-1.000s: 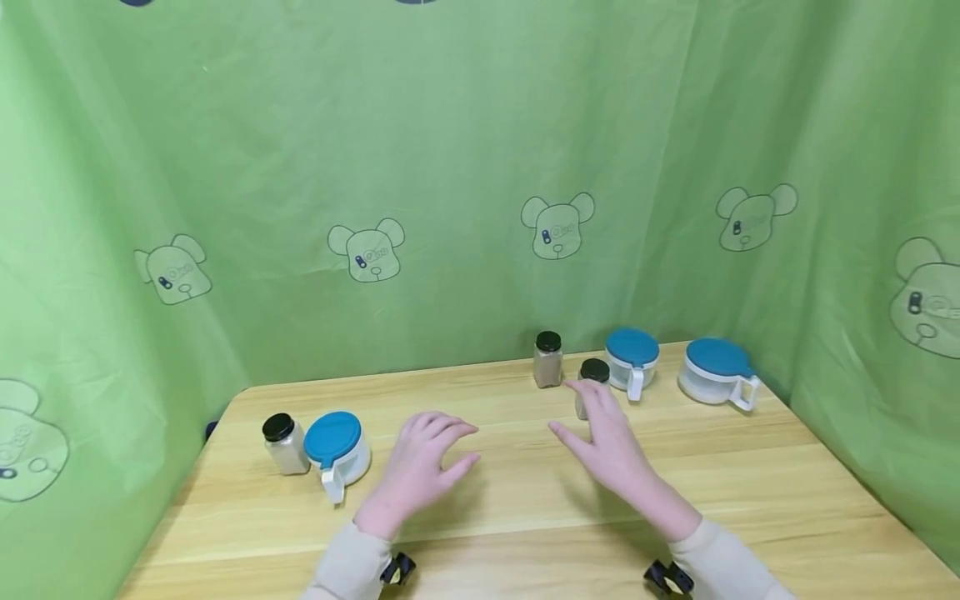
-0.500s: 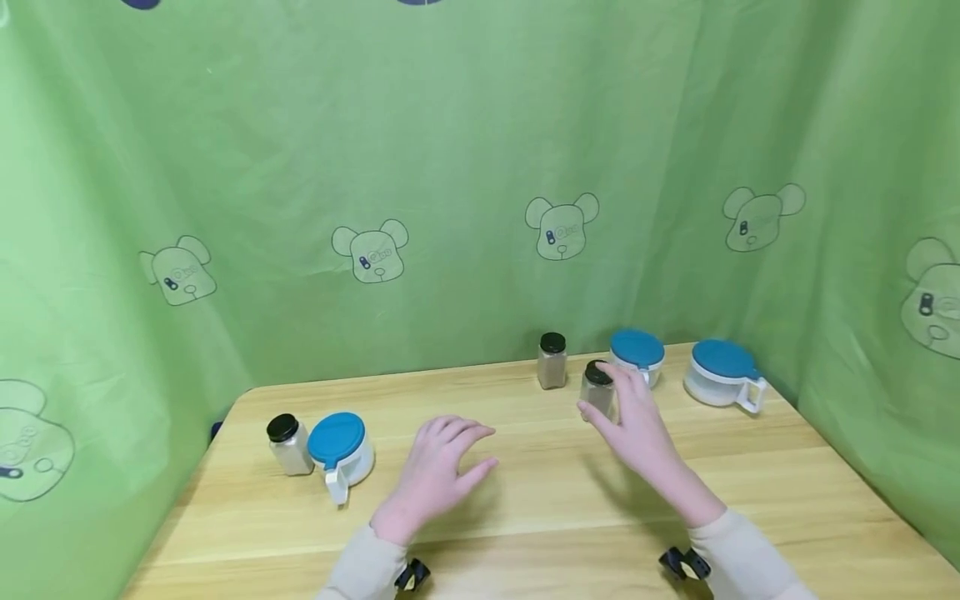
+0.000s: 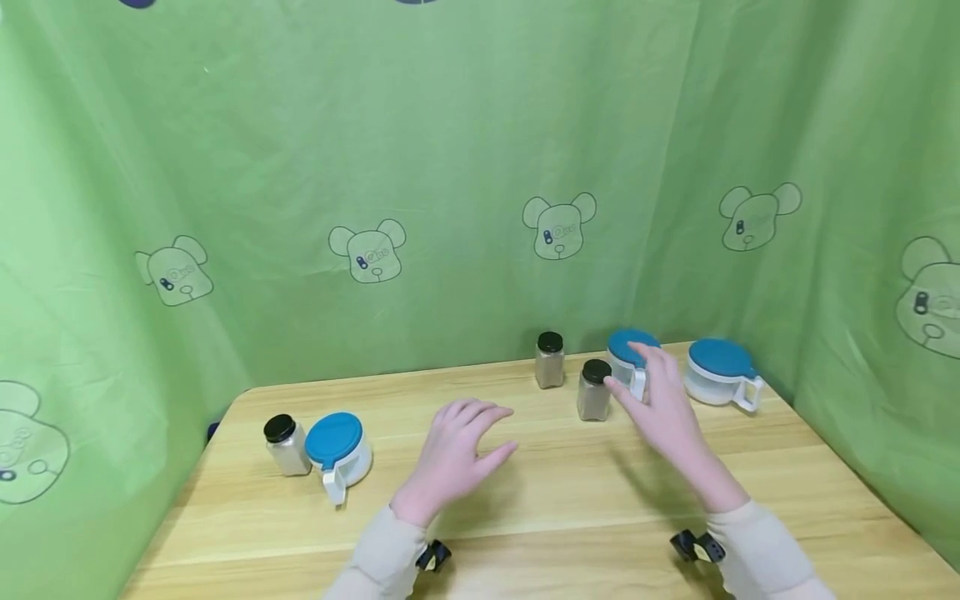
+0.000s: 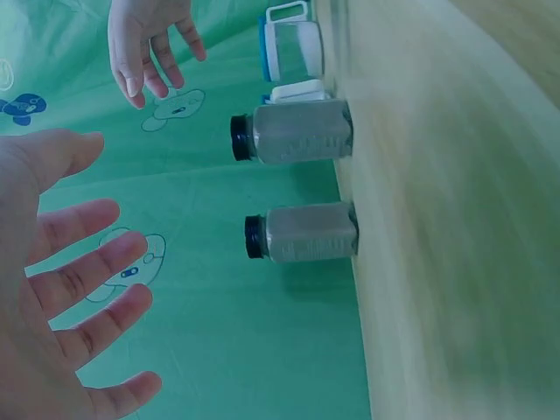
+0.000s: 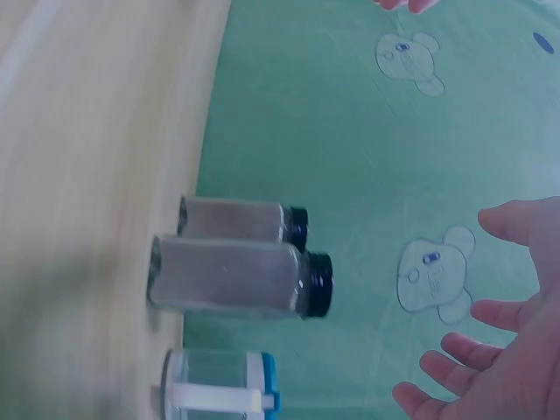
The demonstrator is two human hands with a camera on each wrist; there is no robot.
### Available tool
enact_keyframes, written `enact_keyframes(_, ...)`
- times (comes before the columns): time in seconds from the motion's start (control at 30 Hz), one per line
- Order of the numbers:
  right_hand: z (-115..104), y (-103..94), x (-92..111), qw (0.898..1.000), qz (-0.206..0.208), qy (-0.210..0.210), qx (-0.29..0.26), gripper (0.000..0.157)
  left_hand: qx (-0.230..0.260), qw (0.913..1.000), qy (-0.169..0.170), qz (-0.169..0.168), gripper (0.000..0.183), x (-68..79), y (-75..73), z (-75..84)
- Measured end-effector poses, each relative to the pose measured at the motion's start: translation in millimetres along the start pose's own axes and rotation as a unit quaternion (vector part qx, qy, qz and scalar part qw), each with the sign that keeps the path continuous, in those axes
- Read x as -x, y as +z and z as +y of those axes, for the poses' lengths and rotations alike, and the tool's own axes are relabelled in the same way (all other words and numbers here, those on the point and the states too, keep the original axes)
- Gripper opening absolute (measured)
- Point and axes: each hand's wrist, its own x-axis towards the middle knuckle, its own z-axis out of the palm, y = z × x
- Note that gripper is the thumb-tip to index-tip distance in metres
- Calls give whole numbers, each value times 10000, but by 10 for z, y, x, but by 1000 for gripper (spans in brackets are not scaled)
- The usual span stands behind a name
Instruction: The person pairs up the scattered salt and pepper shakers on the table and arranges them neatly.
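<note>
My right hand hovers over the table, fingers spread and holding nothing. Its thumb overlaps the edge of a black-capped glass spice jar, and its fingers overlap a blue-lidded container with a white handle. A second black-capped jar stands behind, to the left. My left hand hangs above the middle of the table, fingers spread and thumb apart, with nothing in it. In the left wrist view both jars appear sideways, the nearer jar and the farther jar, beyond the open fingers.
At the left stand another black-capped jar and a blue-lidded container side by side. A further blue-lidded container sits near the back right corner. A green curtain hangs behind the wooden table.
Both hands have shifted to the right. The right hand has passed over the front spice jar toward the blue-lidded container, leaving that jar in fuller sight. The jars and containers stay in place.
</note>
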Motion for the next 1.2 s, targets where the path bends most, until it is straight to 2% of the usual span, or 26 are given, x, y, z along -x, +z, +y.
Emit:
enact_keyframes(0.4,139,-234,-95,9996,235,177,-57,69,141,9998,-93,46,48,-280,114,164)
enact_keyframes(0.8,305,-428,-157,9984,263,491,-83,72,373,9984,-407,-129,50,-573,251,361)
enact_keyframes(1.2,610,-620,-226,9965,475,686,-18,72,874,9920,-883,-224,56,-840,418,545)
